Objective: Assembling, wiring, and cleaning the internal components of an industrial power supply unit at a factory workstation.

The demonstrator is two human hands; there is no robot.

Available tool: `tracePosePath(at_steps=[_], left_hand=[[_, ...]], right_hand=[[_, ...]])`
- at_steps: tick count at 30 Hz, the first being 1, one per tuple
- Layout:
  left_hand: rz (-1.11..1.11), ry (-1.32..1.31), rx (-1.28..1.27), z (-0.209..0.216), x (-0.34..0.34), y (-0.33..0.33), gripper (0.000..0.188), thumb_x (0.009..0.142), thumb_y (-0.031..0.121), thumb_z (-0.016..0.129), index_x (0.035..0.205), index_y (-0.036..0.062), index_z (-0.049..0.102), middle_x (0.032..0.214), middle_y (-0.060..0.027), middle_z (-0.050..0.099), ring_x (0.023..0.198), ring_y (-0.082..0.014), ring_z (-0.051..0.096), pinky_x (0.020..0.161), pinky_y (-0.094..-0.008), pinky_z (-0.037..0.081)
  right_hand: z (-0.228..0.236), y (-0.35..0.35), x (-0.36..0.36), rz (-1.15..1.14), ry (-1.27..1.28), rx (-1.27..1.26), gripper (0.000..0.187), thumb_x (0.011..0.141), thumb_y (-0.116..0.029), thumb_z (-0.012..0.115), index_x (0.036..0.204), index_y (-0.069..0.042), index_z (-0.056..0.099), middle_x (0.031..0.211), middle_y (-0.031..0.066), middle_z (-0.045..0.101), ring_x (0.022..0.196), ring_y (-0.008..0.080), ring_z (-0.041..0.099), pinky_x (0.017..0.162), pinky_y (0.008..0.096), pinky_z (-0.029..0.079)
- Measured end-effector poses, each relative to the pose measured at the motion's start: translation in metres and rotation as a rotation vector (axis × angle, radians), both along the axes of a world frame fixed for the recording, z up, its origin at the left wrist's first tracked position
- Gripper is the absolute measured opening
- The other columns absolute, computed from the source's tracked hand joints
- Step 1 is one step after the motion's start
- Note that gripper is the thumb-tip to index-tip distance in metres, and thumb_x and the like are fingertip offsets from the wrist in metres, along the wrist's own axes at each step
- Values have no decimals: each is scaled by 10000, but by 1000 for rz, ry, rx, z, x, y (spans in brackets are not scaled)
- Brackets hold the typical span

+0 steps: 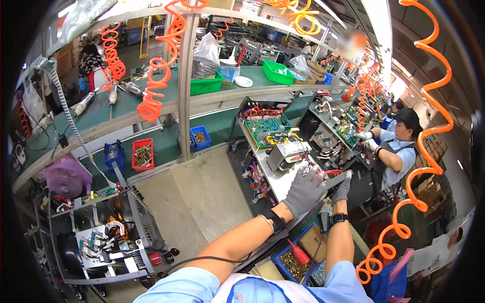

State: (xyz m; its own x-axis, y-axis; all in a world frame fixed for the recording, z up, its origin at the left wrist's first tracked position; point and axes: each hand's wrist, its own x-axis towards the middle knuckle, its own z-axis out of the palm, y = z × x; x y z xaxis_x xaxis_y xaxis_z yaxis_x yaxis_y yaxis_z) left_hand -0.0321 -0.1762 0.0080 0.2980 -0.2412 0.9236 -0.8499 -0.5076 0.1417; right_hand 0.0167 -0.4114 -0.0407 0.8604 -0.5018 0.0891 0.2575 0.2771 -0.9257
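Observation:
In front of me is an open machine chassis [278,180] with a white metal plate, a green circuit board [266,128] and red and yellow wires. My left hand [305,191], in a grey glove, reaches over its near end, fingers spread beside a metal-cased transformer [290,154] and red wires. What lies under the left fingertips is hidden. To its right, my right hand [343,187], gloved too, is closed on the end of a dark flat strip [331,188] at the chassis edge. Black bands circle both wrists.
Below my arms, a blue bin [291,263] holds brass-coloured fasteners and a red bottle [299,254]. Another open machine [101,242] stands lower left, near a purple fan [68,177]. An orange coiled hose [424,177] hangs at right. A co-worker [396,151] handles another chassis.

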Motion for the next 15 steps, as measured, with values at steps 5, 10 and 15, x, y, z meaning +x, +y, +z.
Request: tracePosePath(at_steps=[5,10,15], left_hand=[[-37,-2,39,14,-12,32,175,678,257,664,732,94,629,947,-79,615,1002,-315,532,965,-537,296],[-12,-34,159,18,-5,60,203,710,290,643,766,95,634,952,-72,615,971,-285,536,962,-511,294],[56,-117,198,17,7,84,199,716,269,635,836,110,637,933,-76,611,957,-278,541,936,-482,331]], right_hand=[[-11,-4,-16,-229,68,-127,616,782,-632,541,1115,-115,511,1003,52,565,914,188,528,824,338,433],[-14,20,-22,-436,131,-307,480,838,-541,521,1020,-97,535,910,26,543,830,125,488,703,298,424],[10,52,-32,-362,291,-485,728,842,-555,507,1283,1,347,1166,186,539,1091,315,501,957,365,339]])
